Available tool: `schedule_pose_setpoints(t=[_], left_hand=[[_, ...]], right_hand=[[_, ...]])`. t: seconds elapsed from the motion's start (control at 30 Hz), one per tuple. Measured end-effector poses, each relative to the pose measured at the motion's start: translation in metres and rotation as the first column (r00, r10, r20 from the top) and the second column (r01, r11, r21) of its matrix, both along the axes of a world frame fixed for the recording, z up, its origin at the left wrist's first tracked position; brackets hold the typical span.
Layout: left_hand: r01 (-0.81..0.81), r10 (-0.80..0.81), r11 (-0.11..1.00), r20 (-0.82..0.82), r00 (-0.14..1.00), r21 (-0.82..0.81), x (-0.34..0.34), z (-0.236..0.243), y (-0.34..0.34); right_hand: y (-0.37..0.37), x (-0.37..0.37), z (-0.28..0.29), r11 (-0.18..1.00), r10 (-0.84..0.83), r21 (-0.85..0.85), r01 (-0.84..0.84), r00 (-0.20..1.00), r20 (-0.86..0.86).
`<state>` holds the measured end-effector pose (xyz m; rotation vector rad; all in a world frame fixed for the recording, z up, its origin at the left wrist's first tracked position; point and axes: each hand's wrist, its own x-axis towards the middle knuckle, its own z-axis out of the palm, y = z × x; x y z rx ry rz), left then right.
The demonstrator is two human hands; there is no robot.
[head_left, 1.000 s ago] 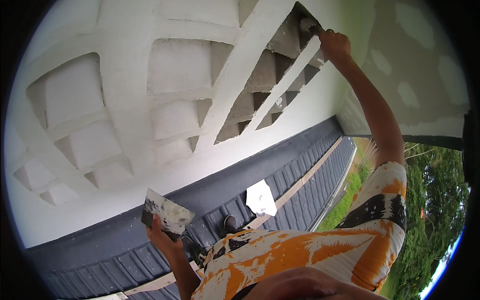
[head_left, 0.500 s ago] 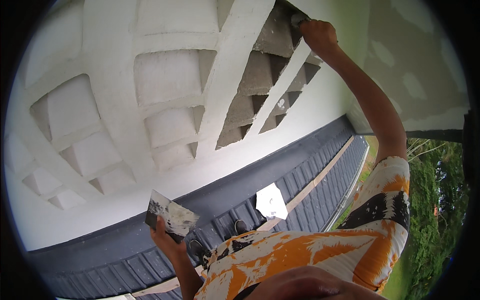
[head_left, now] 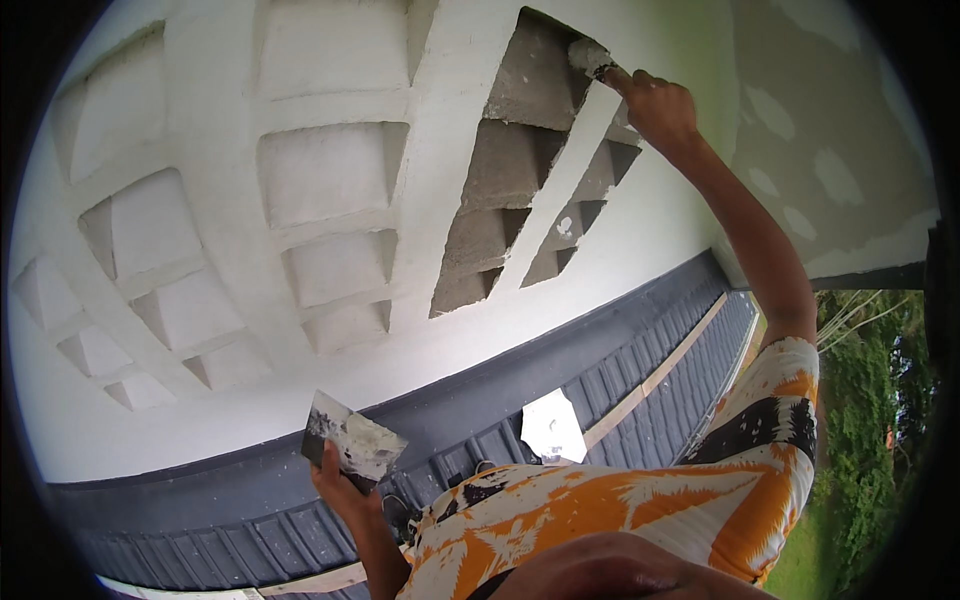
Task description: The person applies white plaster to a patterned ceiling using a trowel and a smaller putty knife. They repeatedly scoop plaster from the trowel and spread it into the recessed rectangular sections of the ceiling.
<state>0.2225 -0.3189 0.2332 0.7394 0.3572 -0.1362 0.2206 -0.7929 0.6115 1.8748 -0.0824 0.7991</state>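
Right hand (head_left: 660, 108): closed round a small whitish-headed tool (head_left: 590, 58), one o'clock, at the dark recess (head_left: 535, 70).
Left hand (head_left: 345, 488): partly curled, gripping a smeared plate (head_left: 328, 405), seven o'clock.
Drip risk: too much plate tilt could slide the paste (head_left: 372, 438) onto the roof tiles (head_left: 285, 540).

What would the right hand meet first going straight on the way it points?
Likely the top grey recess, with the smeared tool leading the right hand; depth is unclear.
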Motion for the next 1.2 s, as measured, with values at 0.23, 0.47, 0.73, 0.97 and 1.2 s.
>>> schedule_pose_setpoints(t=[0.23, 0.47, 0.73, 0.97, 1.2], left_hand=[[0.069, -0.067, 0.997, 0.074, 0.995, -0.019, -0.003, 0.018, -0.018], [0.113, -0.109, 0.993, 0.073, 0.991, -0.043, -0.019, 0.029, -0.024], [0.043, -0.035, 0.995, 0.09, 0.995, -0.091, -0.025, 0.01, -0.009], [0.108, -0.094, 0.988, 0.124, 0.988, -0.106, -0.032, 0.034, -0.026], [0.12, -0.105, 0.985, 0.119, 0.987, -0.124, -0.037, 0.033, -0.034]], right_hand=[[0.017, 0.012, -0.007, 0.985, -0.162, 0.056, 0.16, 0.987, 0.024], [0.022, 0.034, 0.012, 0.976, -0.207, -0.075, 0.205, 0.978, -0.013], [0.036, 0.003, -0.007, 0.996, 0.071, 0.044, -0.074, 0.995, 0.065], [-0.009, -0.016, -0.009, 0.998, 0.023, 0.059, -0.027, 0.998, 0.063], [0.036, -0.001, -0.026, 0.993, 0.083, -0.094, -0.073, 0.991, 0.108]])
